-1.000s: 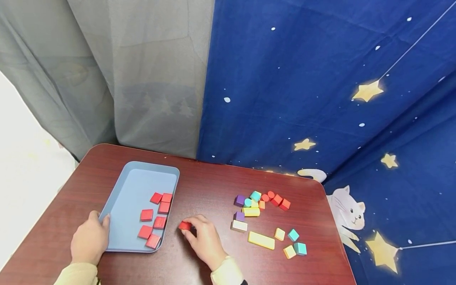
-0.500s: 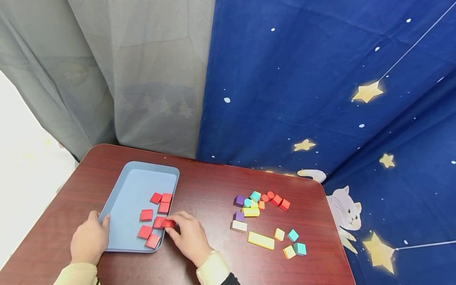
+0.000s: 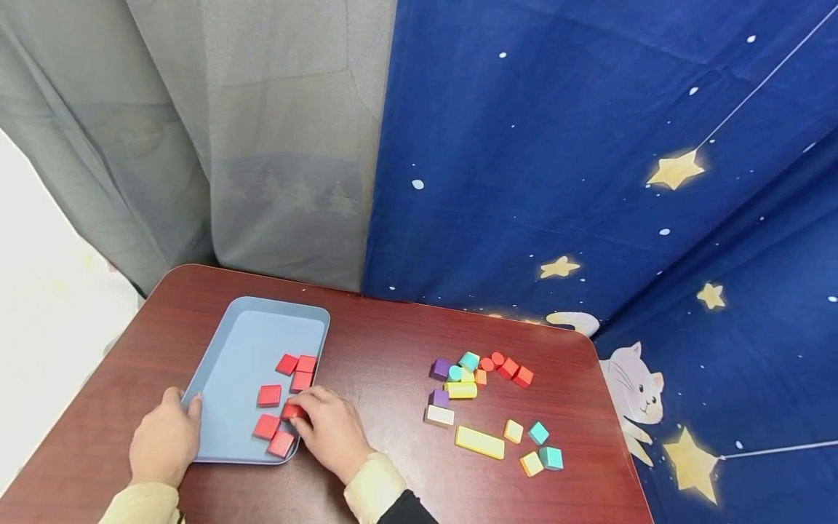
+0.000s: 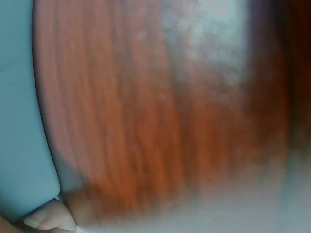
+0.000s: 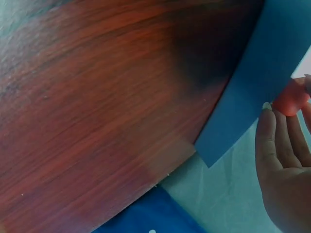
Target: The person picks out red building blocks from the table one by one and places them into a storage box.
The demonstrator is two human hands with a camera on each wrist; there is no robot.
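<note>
A blue-grey tray (image 3: 252, 342) lies on the left part of the table, with several red blocks (image 3: 268, 396) along its right half. My left hand (image 3: 165, 440) grips the tray's near left rim, thumb over the edge; in the left wrist view a fingertip (image 4: 46, 216) shows at the tray's corner. My right hand (image 3: 335, 431) reaches over the tray's right rim and pinches a red block (image 3: 292, 412) between thumb and fingers. That held block (image 5: 291, 97) also shows at the fingertips in the right wrist view. It hides the tray block beneath it.
On the right of the brown table (image 3: 386, 342) are loose blocks: red cylinders (image 3: 487, 364), purple cubes (image 3: 439, 369), a long yellow block (image 3: 480, 442), a white block (image 3: 439, 415) and teal cubes (image 3: 552, 458). Grey and blue curtains (image 3: 471, 182) hang behind the table's far edge.
My right hand has carried the red block leftward from the table beside the tray to over the tray's right side. My left hand and the tray have stayed in place.
</note>
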